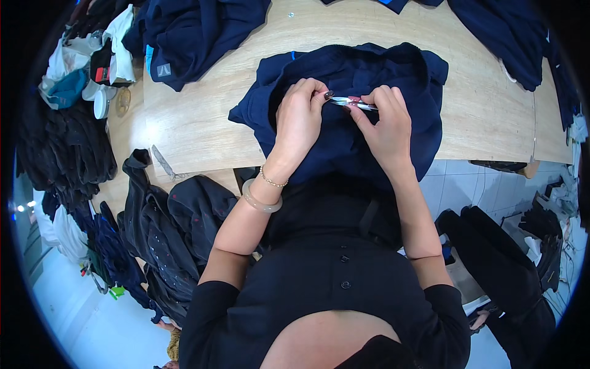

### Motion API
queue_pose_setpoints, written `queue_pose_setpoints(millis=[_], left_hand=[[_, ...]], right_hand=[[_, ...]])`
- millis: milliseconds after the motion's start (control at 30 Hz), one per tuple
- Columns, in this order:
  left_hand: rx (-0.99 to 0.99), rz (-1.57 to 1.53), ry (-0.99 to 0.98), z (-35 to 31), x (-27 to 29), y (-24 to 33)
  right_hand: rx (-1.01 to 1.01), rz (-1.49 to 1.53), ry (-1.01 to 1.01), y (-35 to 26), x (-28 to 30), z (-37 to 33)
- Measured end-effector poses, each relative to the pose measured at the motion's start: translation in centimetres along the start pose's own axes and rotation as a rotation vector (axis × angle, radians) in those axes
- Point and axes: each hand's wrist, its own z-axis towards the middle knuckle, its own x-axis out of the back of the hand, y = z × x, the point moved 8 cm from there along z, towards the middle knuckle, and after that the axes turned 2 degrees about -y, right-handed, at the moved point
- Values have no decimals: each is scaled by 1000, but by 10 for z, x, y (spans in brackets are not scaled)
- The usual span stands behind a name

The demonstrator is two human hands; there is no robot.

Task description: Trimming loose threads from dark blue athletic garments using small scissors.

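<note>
A dark navy garment (350,144) lies bunched on the light wooden table in front of me, its opening spread toward the far side. My left hand (301,111) is closed in a pinch at the left of that opening, with fabric under its fingers. My right hand (388,117) pinches a slim white, light-blue and red piece (354,102) between thumb and fingers. The left end of this piece reaches my left fingertips. Whether it is a small tool or a label on the cloth, I cannot tell.
More navy garments lie at the far left (190,37) and far right (501,37) of the table (485,123). Dark clothes (184,215) hang over the near left edge, beside a grey metallic strip (161,161). A white cup (102,103) stands among piled cloth at left.
</note>
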Motion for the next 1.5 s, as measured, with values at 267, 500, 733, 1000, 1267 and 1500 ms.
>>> queue_pose_setpoints(millis=[267,500,733,1000,1267,1500], left_hand=[[11,-28,10,-1,1,0],[3,-482,-19,-12,13,-8],[-350,37,-14,-27,-2,25],[-104,-393,-771,-49,21,9],[-294,-71,-141,-25,12,45],[-470,94,-24,-8,1,20]], right_hand=[[6,71,31,7,-3,-1],[-505,808,150,52,-6,-15],[-490,841,151,64,-5,-11],[-522,818,142,66,-9,-13],[-488,854,170,64,-10,-12],[-423,873,221,67,-16,-4]])
